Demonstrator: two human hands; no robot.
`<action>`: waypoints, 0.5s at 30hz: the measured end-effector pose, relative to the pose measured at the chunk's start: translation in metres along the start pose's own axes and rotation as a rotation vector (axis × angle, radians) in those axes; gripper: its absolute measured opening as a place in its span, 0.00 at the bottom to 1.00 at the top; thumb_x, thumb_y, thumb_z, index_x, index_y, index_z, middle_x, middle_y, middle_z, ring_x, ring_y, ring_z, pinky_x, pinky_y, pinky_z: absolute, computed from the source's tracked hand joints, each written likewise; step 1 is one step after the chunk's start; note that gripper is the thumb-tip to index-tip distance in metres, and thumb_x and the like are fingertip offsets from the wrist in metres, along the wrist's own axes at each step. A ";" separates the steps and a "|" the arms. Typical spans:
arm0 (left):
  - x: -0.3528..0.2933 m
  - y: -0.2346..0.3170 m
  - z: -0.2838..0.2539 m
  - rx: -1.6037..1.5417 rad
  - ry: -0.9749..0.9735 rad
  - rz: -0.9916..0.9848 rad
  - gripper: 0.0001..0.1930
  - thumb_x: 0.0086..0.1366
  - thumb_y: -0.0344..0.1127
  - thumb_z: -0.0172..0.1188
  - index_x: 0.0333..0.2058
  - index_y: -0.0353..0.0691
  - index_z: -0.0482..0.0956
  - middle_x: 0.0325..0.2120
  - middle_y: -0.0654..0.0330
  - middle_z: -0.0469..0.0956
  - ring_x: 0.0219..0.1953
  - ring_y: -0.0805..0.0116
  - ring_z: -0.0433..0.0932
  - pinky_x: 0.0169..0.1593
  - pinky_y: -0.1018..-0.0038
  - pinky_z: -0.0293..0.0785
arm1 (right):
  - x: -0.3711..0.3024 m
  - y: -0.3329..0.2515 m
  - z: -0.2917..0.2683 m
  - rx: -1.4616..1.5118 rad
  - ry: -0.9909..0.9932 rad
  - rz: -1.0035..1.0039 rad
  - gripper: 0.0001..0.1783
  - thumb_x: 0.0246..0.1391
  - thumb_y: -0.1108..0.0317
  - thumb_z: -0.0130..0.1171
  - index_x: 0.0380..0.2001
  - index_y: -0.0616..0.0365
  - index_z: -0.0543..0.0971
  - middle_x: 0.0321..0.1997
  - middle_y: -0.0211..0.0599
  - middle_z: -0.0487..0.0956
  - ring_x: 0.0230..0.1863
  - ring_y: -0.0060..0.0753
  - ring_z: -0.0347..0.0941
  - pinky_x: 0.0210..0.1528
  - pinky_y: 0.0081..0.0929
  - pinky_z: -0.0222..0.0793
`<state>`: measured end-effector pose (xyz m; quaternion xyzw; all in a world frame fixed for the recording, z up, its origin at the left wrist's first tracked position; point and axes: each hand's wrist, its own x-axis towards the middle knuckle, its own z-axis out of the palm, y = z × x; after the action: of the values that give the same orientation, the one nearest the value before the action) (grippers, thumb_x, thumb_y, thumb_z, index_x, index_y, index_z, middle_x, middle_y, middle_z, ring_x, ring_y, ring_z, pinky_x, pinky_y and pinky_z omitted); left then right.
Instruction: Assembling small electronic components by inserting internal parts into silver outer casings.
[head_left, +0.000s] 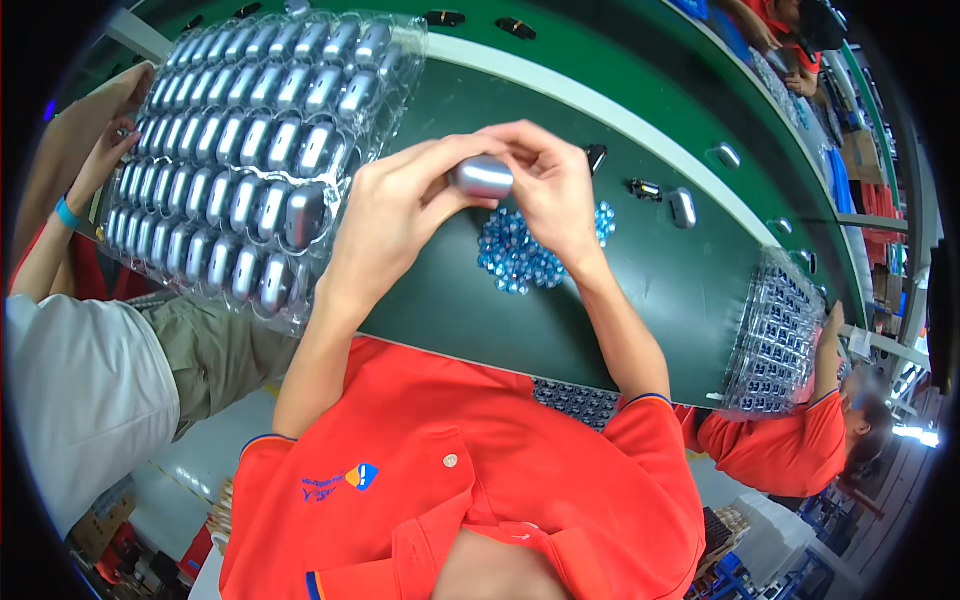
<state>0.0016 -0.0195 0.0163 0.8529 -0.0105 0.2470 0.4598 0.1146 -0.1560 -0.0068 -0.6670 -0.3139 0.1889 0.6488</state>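
Note:
Both hands meet above the dark green worktop (480, 300). My left hand (395, 205) grips a small rounded silver-grey case (482, 177) from its left side. My right hand (550, 180) closes on the same case from the right, fingertips on its top edge. Just below the hands lies a heap of small shiny blue parts (515, 255). A clear plastic blister tray (245, 150) filled with several rows of the same silver cases sits at my left, touching my left wrist area.
Another silver case (683, 207) and two small black parts (645, 188) lie on the worktop to the right. A second clear tray of dark parts (775, 345) sits at the right edge. One person sits at left (90, 380), another in orange at right (800, 440).

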 end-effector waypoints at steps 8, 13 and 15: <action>0.007 0.030 -0.048 0.025 -0.071 -0.541 0.22 0.54 0.29 0.71 0.49 0.44 0.82 0.28 0.58 0.76 0.24 0.73 0.71 0.29 0.72 0.66 | 0.135 0.041 -0.065 -0.846 0.013 -0.318 0.17 0.63 0.67 0.55 0.51 0.63 0.80 0.43 0.47 0.84 0.40 0.42 0.81 0.47 0.29 0.76; 0.003 0.014 -0.057 0.194 0.019 -0.347 0.22 0.51 0.31 0.73 0.48 0.43 0.83 0.31 0.62 0.75 0.27 0.72 0.68 0.31 0.73 0.64 | 0.212 0.092 -0.097 -1.250 -0.117 -0.373 0.18 0.59 0.66 0.60 0.51 0.58 0.79 0.43 0.47 0.83 0.42 0.46 0.82 0.47 0.33 0.76; -0.002 0.009 -0.058 0.186 0.088 -0.259 0.22 0.51 0.31 0.73 0.47 0.42 0.83 0.33 0.62 0.76 0.29 0.71 0.69 0.33 0.73 0.66 | 0.213 0.091 -0.092 -1.265 -0.211 -0.269 0.18 0.58 0.65 0.61 0.51 0.58 0.79 0.43 0.47 0.83 0.42 0.46 0.82 0.48 0.34 0.77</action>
<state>-0.0259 0.0212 0.0492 0.8744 0.1425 0.2227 0.4070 0.3468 -0.0805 -0.0548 -0.8527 -0.5071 -0.0504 0.1149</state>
